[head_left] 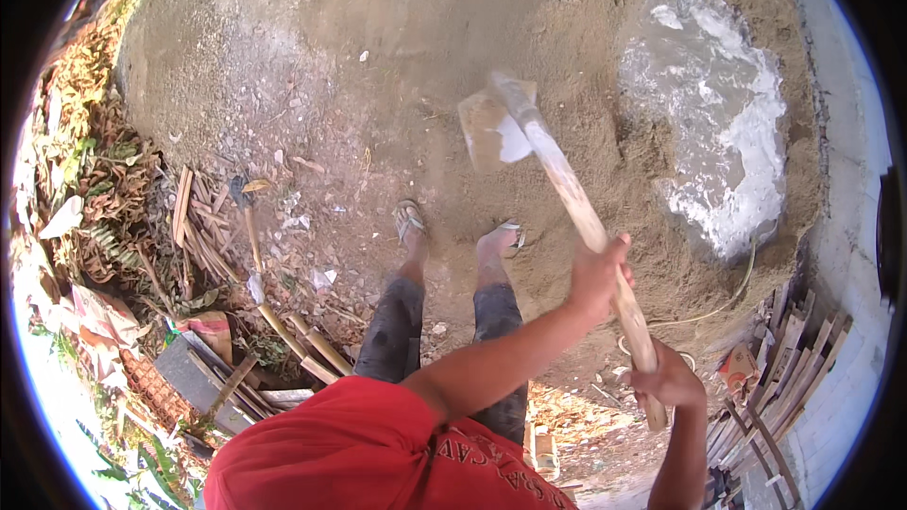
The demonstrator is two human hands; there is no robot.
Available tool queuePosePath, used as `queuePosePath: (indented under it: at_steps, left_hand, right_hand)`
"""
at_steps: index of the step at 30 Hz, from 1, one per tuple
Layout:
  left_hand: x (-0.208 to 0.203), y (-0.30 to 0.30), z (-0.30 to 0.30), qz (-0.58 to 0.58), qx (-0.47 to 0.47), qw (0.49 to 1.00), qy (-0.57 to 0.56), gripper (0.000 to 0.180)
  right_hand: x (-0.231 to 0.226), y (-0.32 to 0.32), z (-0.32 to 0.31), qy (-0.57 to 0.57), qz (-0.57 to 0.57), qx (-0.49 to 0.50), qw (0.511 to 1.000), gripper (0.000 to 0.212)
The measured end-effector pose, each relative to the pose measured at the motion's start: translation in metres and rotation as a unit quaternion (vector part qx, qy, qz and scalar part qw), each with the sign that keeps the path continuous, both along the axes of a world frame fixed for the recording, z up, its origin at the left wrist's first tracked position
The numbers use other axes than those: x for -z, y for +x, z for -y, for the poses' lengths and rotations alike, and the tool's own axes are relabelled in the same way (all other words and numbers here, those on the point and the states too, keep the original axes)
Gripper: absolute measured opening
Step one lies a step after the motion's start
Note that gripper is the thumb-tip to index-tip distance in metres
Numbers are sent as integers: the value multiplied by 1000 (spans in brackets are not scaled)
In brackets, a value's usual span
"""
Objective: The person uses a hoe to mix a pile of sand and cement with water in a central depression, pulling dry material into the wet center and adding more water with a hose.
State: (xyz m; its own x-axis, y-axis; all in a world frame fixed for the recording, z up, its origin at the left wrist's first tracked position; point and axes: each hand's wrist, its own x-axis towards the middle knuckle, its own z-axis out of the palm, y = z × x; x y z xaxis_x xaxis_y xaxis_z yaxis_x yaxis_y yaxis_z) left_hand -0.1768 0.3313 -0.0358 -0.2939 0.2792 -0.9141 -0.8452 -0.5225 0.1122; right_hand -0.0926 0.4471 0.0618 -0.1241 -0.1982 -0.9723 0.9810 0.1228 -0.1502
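Gripping a long-handled hoe, both hands clamped on the wooden handle, left hand higher up the shaft, right hand lower, near the butt end. Hands apart from each other, bare handle between. Hoe sits out in front of the body; long axis runs diagonally, butt at lower right, blade up and to the left, ahead of the feet. Left hand is the nearer one to the blade. Key relation: pale wet patch lies ahead and to the right of both hands, blade is off to its left, well apart, brown sandy ground between. So the blade is on one side of the shaft line, the patch on the other. Hard to make out: whether the blade touches the ground or hangs above it, can't tell from this angle; its far edge blends into the dirt. Fingers partly hidden around the shaft, right forearm cut off at the lower edge. Thin pale hose partly hidden behind handle and hands. Second tool at left, its lower end unclear among the sticks. Dark item at right wall cut by the lens rim, kind unclear.
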Motion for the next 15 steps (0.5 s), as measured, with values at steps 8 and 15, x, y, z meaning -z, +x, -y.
queuePosePath:
  at_steps: [8,15]
  left_hand:
    - [307,-77,203,47,34,976,-211,15]
    - [253,26,59,118,-64,991,-15,20]
  right_hand:
    - [234,-84,132,-89,-68,10,994,28]
    - [154,-31,2,32,-103,-236,966,37]
